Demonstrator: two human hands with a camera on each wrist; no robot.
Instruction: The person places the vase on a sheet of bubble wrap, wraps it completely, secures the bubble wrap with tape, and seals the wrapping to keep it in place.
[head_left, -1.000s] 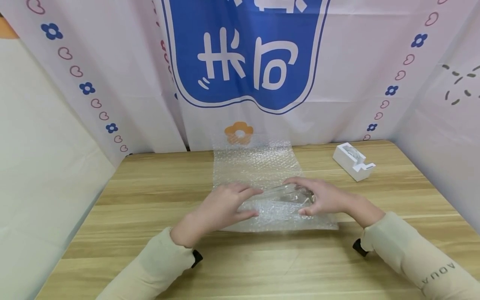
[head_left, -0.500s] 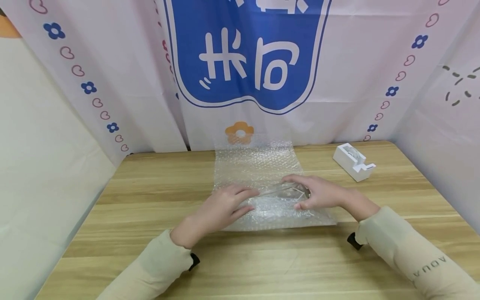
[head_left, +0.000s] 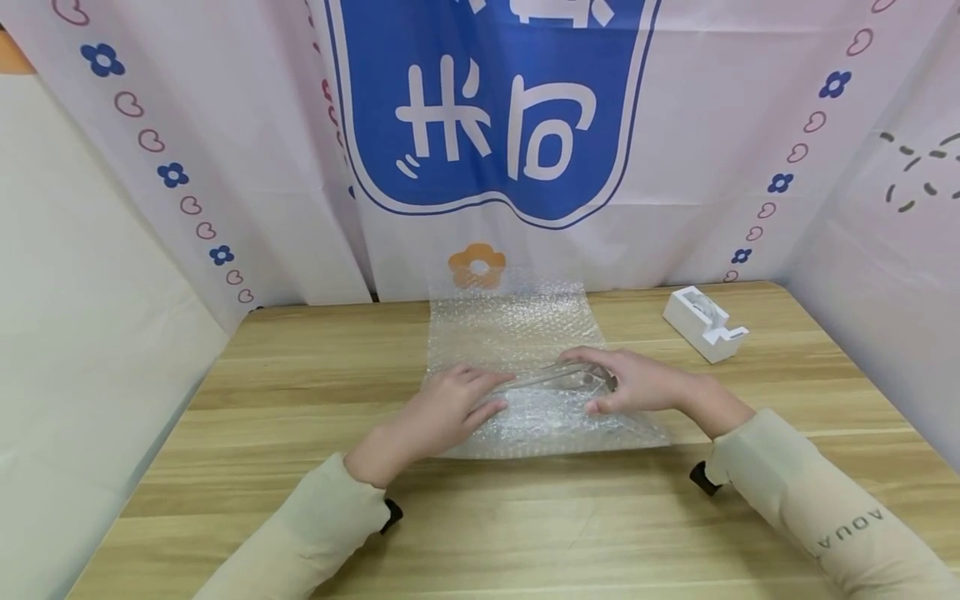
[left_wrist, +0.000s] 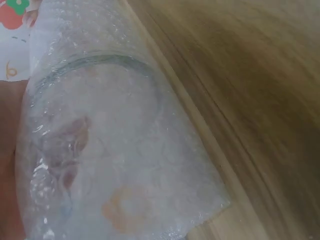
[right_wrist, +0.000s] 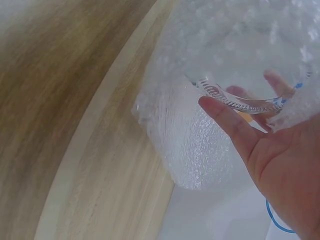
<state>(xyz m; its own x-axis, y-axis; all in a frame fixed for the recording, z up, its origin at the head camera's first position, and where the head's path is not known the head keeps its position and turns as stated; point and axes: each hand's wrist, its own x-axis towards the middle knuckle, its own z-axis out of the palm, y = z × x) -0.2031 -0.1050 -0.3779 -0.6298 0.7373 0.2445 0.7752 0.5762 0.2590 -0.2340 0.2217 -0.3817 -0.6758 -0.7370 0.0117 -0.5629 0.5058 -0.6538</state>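
A clear glass cup (head_left: 573,381) lies on its side, partly covered by a sheet of bubble wrap (head_left: 517,325). My left hand (head_left: 450,408) grips the left end of the cup through the wrap. At the right end, my right hand (head_left: 641,385) holds the cup between thumb and fingers. The right wrist view shows the cup's ridged round edge (right_wrist: 245,106), with the thumb touching it. A round outline shows through the bubble wrap (left_wrist: 125,150) in the left wrist view, where fingers are dimly visible behind the plastic.
A white tape dispenser (head_left: 707,323) with a roll of clear tape stands at the back right of the wooden table (head_left: 525,533). The far end of the wrap reaches up against the printed curtain (head_left: 637,250) behind the table.
Both hands and the wrapped cup have shifted slightly away from me, the right hand also a little leftward. The near edge of the wrap has moved slightly back. Both hands keep their hold.
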